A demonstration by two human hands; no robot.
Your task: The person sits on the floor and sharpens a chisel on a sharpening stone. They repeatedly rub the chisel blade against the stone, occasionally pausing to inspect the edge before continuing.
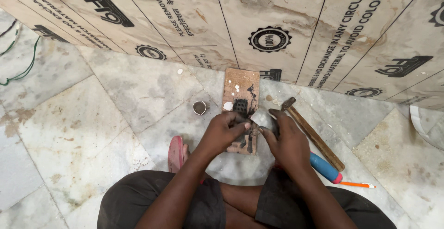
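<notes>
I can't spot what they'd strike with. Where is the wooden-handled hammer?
In the head view the wooden-handled hammer lies on the marble floor just right of the right hand, its head near the small wooden board, beside a blue-handled tool.

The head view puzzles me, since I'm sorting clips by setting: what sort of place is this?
Probably a room under renovation or tiling work. Wall tiles wear printed protective film, loose wires trail over the stained marble floor, and a hammer lies beside both hands.
</notes>
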